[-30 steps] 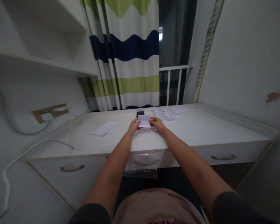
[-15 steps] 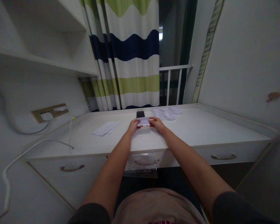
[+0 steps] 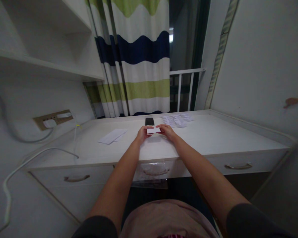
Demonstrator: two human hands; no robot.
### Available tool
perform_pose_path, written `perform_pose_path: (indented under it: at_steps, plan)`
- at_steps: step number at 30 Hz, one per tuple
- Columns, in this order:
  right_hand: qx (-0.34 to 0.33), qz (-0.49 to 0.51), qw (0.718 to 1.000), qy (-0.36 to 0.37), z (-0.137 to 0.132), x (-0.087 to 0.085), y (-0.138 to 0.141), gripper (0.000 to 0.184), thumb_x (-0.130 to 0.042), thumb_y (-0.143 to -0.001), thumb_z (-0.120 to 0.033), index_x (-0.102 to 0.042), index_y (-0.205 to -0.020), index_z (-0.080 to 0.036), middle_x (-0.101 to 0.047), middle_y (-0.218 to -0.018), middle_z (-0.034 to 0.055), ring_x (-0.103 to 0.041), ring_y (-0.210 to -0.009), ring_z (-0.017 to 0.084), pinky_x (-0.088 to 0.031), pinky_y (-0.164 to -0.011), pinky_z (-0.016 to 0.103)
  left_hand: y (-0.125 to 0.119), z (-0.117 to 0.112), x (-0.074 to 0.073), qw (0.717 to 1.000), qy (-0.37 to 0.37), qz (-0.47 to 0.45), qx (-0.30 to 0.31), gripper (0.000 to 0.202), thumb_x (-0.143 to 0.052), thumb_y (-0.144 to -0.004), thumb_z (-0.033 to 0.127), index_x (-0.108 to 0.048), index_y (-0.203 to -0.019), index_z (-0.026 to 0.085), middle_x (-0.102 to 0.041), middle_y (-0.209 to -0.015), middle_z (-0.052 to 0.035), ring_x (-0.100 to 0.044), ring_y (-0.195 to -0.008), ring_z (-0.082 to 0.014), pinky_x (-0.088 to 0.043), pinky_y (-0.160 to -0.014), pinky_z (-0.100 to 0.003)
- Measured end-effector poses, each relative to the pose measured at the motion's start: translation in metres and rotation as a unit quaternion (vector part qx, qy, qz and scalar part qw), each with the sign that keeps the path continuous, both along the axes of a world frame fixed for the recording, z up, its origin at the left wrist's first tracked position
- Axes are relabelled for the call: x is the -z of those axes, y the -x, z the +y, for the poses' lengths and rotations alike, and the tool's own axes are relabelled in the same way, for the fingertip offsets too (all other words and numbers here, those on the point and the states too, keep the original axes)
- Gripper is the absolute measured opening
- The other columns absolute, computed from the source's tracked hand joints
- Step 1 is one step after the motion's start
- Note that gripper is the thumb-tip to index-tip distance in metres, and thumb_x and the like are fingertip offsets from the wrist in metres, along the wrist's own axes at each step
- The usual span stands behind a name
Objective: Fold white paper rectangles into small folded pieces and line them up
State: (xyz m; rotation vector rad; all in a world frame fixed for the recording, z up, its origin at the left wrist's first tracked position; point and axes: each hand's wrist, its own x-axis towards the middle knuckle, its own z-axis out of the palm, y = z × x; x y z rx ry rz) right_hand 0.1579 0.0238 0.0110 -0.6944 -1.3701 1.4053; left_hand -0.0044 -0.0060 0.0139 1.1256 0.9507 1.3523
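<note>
Between my two hands is a small folded piece of white paper (image 3: 153, 130), held just above the desk. My left hand (image 3: 142, 133) pinches its left end, and my right hand (image 3: 166, 131) pinches the right end. Right behind the paper lies a dark phone (image 3: 149, 121), flat on the desk. Several folded white paper pieces (image 3: 176, 120) are heaped beyond my right hand. Off to the left rest flat white paper sheets (image 3: 112, 136), one partly over another.
The white desk (image 3: 201, 138) has drawers with metal handles along its front. A white cable (image 3: 47, 149) runs over its left edge, near a wall socket (image 3: 53, 119). A striped curtain (image 3: 144, 72) hangs behind, and a shelf (image 3: 47, 69) juts out at upper left.
The paper between my hands has become narrower, its upper part folded or turned down. More of the phone shows behind it. My hands have barely moved.
</note>
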Motion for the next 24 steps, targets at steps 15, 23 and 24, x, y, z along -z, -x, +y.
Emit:
perform_pose_path:
  at_steps: [15, 23, 24]
  plan:
    - [0.003, -0.034, 0.998, -0.060, 0.008, 0.009, 0.000, 0.033, -0.073, -0.054, -0.029, -0.065, -0.083, -0.015, -0.051, -0.048, -0.0066, -0.045, -0.047, 0.007, -0.038, -0.047, 0.020, -0.004, 0.005, 0.012, 0.994, -0.063, 0.078, -0.038, 0.045, -0.076, -0.054, 0.029, -0.065, -0.094, 0.013, -0.064, -0.077, -0.0045, -0.056, -0.063, -0.0110, -0.043, -0.053, -0.021]
    - [0.008, -0.031, 0.999, -0.017, 0.008, 0.007, 0.001, 0.028, -0.073, -0.058, -0.021, -0.065, -0.085, -0.017, -0.060, -0.058, -0.0032, -0.054, -0.052, 0.009, -0.048, -0.053, 0.021, -0.001, 0.006, 0.011, 0.981, -0.102, 0.133, -0.094, 0.032, -0.074, -0.056, 0.030, -0.068, -0.080, 0.010, -0.064, -0.068, -0.0042, -0.053, -0.059, -0.0110, -0.039, -0.053, -0.021]
    - [0.007, -0.028, 1.000, -0.012, 0.007, 0.007, 0.001, 0.028, -0.073, -0.058, -0.018, -0.065, -0.085, -0.017, -0.061, -0.060, -0.0027, -0.056, -0.054, 0.009, -0.049, -0.054, 0.022, 0.000, 0.006, 0.010, 0.980, -0.105, 0.137, -0.103, 0.030, -0.073, -0.057, 0.029, -0.068, -0.080, 0.010, -0.064, -0.066, -0.0035, -0.052, -0.058, -0.0106, -0.038, -0.052, -0.021]
